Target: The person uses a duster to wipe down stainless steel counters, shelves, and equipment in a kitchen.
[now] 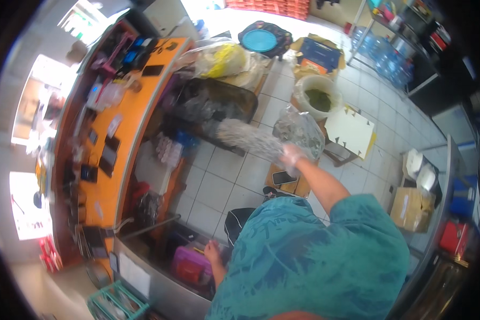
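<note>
My right hand (293, 155), which seems to wear a clear plastic glove, grips one end of a long, pale, translucent bundle (252, 138). Motion blur hides what the bundle is made of. Its far end hangs over the near edge of a dark tray (228, 94) with clear plastic film in it. Just beyond my right hand sits a clear plastic bag (298, 130) with greyish contents. Low at my left, my left hand (213, 252) is beside a purple plastic box (188, 264). A thin yellow thing lies by its fingers; whether they hold it is unclear.
A phone (285, 177) lies on a low wooden stool (302, 188). Beyond are a white bucket (324, 82) with green contents and a white-topped small table (350, 130). An orange counter (138, 108) runs along the left; a cardboard box (412, 210) stands right.
</note>
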`<state>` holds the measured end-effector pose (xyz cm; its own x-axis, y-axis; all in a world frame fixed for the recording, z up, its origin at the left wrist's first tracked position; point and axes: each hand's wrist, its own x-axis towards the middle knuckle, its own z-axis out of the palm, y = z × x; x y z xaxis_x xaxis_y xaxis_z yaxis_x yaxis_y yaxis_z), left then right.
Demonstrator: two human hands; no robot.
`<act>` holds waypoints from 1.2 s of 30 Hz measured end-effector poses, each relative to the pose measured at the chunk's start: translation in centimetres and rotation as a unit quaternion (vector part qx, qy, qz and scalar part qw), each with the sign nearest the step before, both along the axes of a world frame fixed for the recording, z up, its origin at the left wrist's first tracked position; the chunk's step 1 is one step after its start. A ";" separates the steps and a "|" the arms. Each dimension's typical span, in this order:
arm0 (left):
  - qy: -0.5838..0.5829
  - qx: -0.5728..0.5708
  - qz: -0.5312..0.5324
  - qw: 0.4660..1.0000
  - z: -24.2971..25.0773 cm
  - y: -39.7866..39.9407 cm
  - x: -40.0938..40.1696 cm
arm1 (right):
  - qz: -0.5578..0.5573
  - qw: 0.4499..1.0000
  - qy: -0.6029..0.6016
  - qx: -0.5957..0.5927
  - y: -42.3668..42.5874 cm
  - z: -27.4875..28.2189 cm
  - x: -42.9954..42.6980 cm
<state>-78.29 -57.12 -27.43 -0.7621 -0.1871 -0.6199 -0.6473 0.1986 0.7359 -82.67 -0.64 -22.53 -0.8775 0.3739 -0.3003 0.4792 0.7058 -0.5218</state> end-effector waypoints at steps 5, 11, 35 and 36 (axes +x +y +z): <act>0.069 -0.244 -0.365 0.896 -6.7 -2.8 -1.1 | 0.021 0.998 -0.023 0.059 -1.4 3.2 -13.6; 0.149 -0.213 -0.542 0.799 -9.4 -7.4 -12.8 | 0.031 0.996 0.018 -0.076 -9.6 -1.2 -18.7; 0.015 -0.359 -0.549 0.754 -13.2 -20.6 -24.7 | 0.028 0.981 -0.112 0.156 -12.7 1.1 -40.5; 0.044 -0.342 -0.548 0.762 -13.1 -20.4 -22.2 | 0.017 0.977 -0.147 0.154 -13.5 2.2 -40.5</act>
<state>-100.46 -77.51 -40.54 -0.7256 0.3360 -0.6006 0.2293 0.9409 0.2493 -123.18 -14.11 -20.37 -0.7840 0.4579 -0.4192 0.5496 0.8259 -0.1259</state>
